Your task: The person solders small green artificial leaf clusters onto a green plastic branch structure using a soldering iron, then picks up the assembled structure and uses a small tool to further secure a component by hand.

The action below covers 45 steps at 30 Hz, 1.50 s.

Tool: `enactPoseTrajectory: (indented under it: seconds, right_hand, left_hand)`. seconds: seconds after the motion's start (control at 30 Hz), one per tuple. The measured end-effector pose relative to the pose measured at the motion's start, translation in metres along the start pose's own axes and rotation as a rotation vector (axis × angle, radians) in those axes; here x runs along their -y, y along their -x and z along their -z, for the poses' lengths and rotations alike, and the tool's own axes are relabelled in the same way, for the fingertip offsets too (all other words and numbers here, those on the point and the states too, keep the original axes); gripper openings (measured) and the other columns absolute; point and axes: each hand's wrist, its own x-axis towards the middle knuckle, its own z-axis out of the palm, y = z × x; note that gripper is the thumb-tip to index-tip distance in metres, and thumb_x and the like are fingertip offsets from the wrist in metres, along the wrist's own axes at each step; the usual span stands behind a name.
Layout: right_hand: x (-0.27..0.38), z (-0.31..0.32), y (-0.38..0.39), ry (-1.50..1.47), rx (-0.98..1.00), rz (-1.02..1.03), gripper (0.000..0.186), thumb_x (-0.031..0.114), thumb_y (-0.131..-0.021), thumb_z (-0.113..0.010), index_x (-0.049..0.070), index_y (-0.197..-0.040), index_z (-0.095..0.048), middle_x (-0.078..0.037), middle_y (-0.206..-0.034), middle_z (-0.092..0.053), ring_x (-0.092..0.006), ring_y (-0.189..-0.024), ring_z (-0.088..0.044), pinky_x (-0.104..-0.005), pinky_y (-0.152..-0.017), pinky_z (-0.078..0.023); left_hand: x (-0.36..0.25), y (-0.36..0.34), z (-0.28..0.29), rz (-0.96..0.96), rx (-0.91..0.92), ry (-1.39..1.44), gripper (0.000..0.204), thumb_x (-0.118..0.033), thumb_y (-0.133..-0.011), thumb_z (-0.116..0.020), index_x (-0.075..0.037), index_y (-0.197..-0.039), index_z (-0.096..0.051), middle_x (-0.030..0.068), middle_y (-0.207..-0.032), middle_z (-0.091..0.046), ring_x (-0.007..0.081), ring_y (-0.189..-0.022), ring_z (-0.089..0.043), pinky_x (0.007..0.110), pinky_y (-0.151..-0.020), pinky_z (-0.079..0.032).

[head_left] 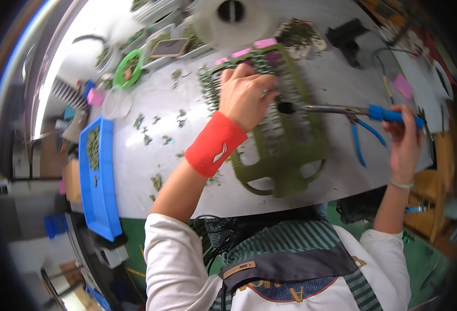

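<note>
An olive-green plastic rack (280, 155) with rows of comb-like teeth lies on the table before me. Small green leafy-looking pieces (207, 88) line its left and far parts. My left hand (245, 96), with a red wristband (216, 145), is over the rack's left side. Its fingers are bent together in a pinch; whatever is between them is hidden. At the right, my right hand (405, 137) grips the blue handle of a soldering-iron-like tool (337, 109). The tool's metal shaft points left and ends in a dark round tip over the rack, near my left fingers.
Blue-handled pliers (360, 145) lie below the tool's shaft. A long blue tray (111, 192) holds green pieces at the left. Loose green bits (181, 118) are scattered nearby. A green bowl (128, 69), a dark stand-like object (346, 41) and a large translucent container (207, 23) are farther back.
</note>
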Motion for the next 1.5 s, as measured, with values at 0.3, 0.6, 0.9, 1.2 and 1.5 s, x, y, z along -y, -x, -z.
enactPoseTrajectory:
  seconds: [0.3,0.6,0.9,1.2,1.5]
  right_hand:
    - [0.001,0.003,0.007,-0.01,-0.025,-0.071,0.024,0.025,-0.088,-0.062,0.001,-0.089,-0.064,-0.004,-0.073,-0.063,-0.0097,-0.058,-0.059,-0.0216,-0.058,-0.048]
    - [0.008,0.004,0.012,0.01,-0.016,-0.083,0.024,0.025,-0.089,-0.061,0.001,-0.089,-0.064,-0.003,-0.071,-0.061,-0.0091,-0.059,-0.057,-0.0206,-0.059,-0.047]
    - [0.012,-0.009,0.018,0.019,-0.036,-0.059,0.023,0.023,-0.088,-0.062,0.0,-0.088,-0.063,-0.006,-0.074,-0.064,-0.0114,-0.059,-0.062,-0.0212,-0.056,-0.051]
    - [0.014,-0.001,0.018,-0.046,0.007,-0.043,0.023,0.022,-0.089,-0.06,-0.001,-0.089,-0.063,-0.008,-0.079,-0.064,-0.0136,-0.06,-0.063,-0.0228,-0.058,-0.053]
    - [0.001,0.002,0.009,-0.047,0.014,-0.027,0.025,0.022,-0.088,-0.061,-0.003,-0.088,-0.064,-0.008,-0.075,-0.065,-0.0144,-0.062,-0.064,-0.0244,-0.061,-0.054]
  left_hand:
    - [0.203,0.125,0.093,0.892,-0.067,0.128,0.014,-0.014,-0.079,-0.063,-0.003,-0.088,-0.067,0.0074,-0.077,-0.069,0.0153,-0.067,-0.065,0.027,-0.065,-0.051]
    - [0.24,0.17,0.066,1.313,0.188,-0.221,0.035,-0.032,-0.073,-0.074,-0.001,-0.089,-0.069,0.0116,-0.074,-0.069,0.0176,-0.067,-0.066,0.032,-0.067,-0.052]
    - [0.241,0.189,0.044,0.914,0.108,-0.331,0.016,-0.02,-0.071,-0.066,-0.006,-0.077,-0.063,0.0135,-0.078,-0.065,0.0319,-0.078,-0.061,0.04,-0.074,-0.048]
    - [0.181,0.137,0.074,0.859,-0.062,0.189,0.02,-0.008,-0.076,-0.067,-0.007,-0.096,-0.066,0.009,-0.083,-0.069,0.0158,-0.076,-0.066,0.028,-0.069,-0.051]
    - [-0.009,0.03,0.026,0.358,0.015,0.617,0.013,0.001,-0.081,-0.065,0.002,-0.094,-0.065,0.007,-0.089,-0.066,0.0095,-0.08,-0.061,0.022,-0.075,-0.049]
